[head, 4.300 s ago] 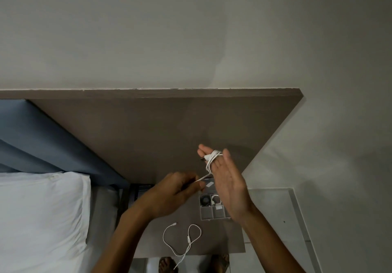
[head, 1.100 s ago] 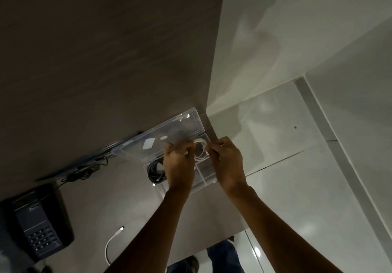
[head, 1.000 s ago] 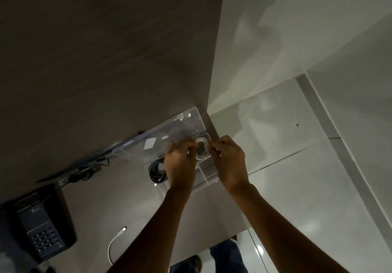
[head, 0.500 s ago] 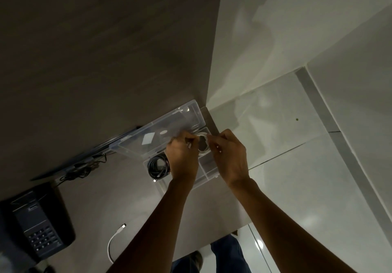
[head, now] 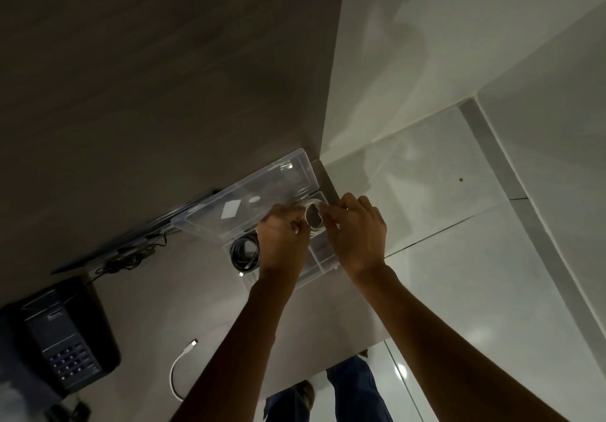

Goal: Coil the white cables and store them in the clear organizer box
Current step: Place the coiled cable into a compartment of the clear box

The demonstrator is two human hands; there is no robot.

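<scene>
The clear organizer box stands open at the far right corner of the brown desk, its lid tipped back against the wall panel. My left hand and my right hand both pinch a small coiled white cable over a far compartment of the box. A coiled black cable lies in the left compartment. A second white cable lies loose on the desk near the front edge, partly hidden by my left forearm.
A black desk phone sits at the left of the desk. Dark wires bunch under the wall panel. The desk's right edge drops to a glossy tiled floor. My legs show below the desk's front edge.
Earlier I was winding the white cable around my right fingers in the air. Now the coil is off the fingers and both hands hold it down at the box; little change over the last second.
</scene>
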